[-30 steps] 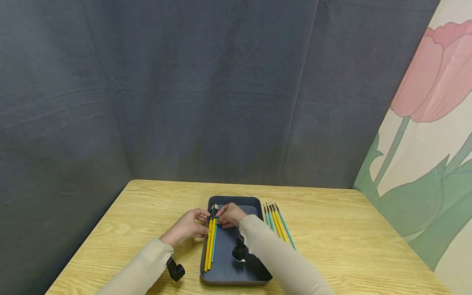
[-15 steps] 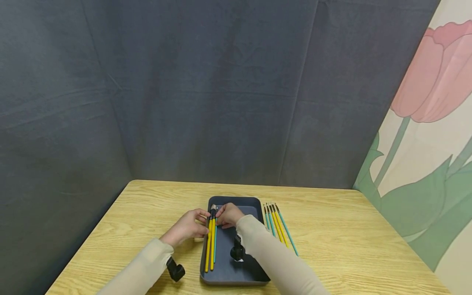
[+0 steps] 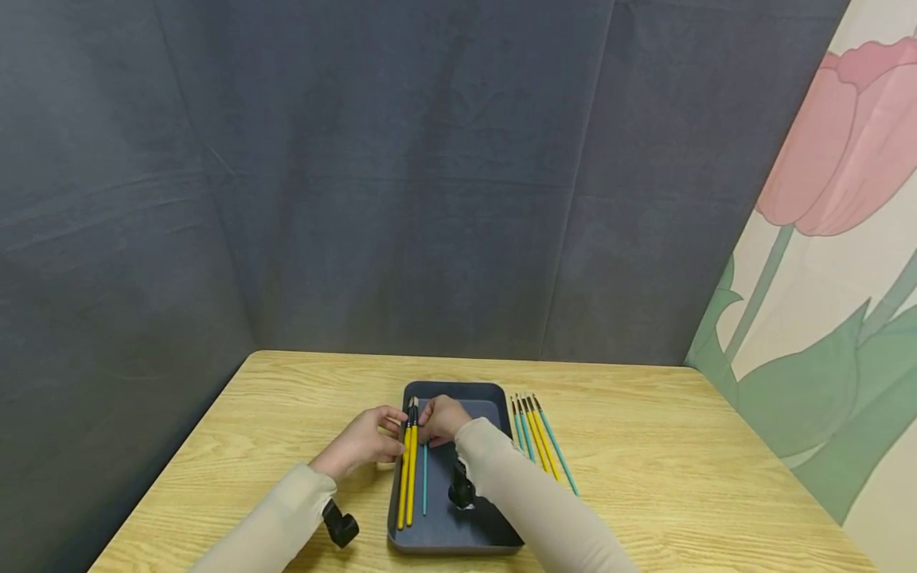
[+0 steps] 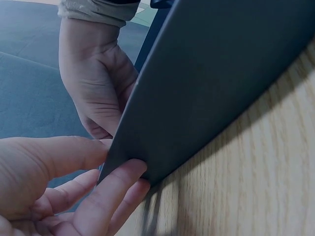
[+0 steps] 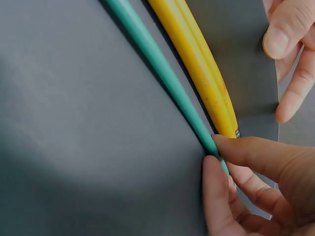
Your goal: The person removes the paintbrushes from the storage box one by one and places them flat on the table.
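A teal-handled paintbrush (image 3: 425, 481) lies along the dark grey tray (image 3: 473, 533), and my right hand (image 3: 440, 419) pinches it near its far end between thumb and fingers. Its bristles are hidden by that hand. Just left of it, two yellow paintbrushes (image 5: 199, 64) rest side by side along the tray's left wall. My left hand (image 3: 362, 442) holds the tray's left rim. In the left wrist view, fingers (image 4: 106, 196) press the outer wall while the thumb lies at the edge.
Right of the tray, several teal and yellow paintbrushes (image 3: 539, 434) lie in a row on the wooden table (image 3: 688, 469), partly behind the right sleeve. A dark grey cloth (image 3: 430, 175) hangs behind, with a tulip-patterned panel (image 3: 824, 263) at the right.
The teal paintbrush has shifted slightly right, leaving a gap beside the yellow ones. The near ends of the yellow brushes moved slightly. The left hand stays at the rim.
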The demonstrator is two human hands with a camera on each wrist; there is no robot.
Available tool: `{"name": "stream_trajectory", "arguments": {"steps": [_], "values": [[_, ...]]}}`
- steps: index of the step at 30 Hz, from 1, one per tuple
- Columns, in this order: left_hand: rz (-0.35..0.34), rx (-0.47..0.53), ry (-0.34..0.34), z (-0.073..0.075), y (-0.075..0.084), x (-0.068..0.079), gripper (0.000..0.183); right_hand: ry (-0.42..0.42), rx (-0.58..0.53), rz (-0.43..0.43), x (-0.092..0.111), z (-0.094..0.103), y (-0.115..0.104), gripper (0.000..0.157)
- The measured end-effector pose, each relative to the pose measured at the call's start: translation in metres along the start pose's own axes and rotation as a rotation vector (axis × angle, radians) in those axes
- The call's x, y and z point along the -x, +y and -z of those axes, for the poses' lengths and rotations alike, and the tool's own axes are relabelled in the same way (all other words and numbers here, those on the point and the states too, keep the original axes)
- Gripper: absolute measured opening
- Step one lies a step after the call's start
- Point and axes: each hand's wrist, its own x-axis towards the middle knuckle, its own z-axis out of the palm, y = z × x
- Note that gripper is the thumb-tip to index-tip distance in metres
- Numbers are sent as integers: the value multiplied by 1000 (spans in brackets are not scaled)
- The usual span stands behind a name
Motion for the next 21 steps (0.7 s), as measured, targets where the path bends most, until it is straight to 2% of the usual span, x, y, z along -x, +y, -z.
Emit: {"name": "stream_trajectory", "arguments": {"steps": [8, 21], "values": [[-3, 9, -5, 1, 1, 1, 51, -13, -22, -2, 3, 3, -1, 22], [1, 14, -6, 3, 2, 2, 52, -46, -128, -9, 5, 10, 2, 21]]}}
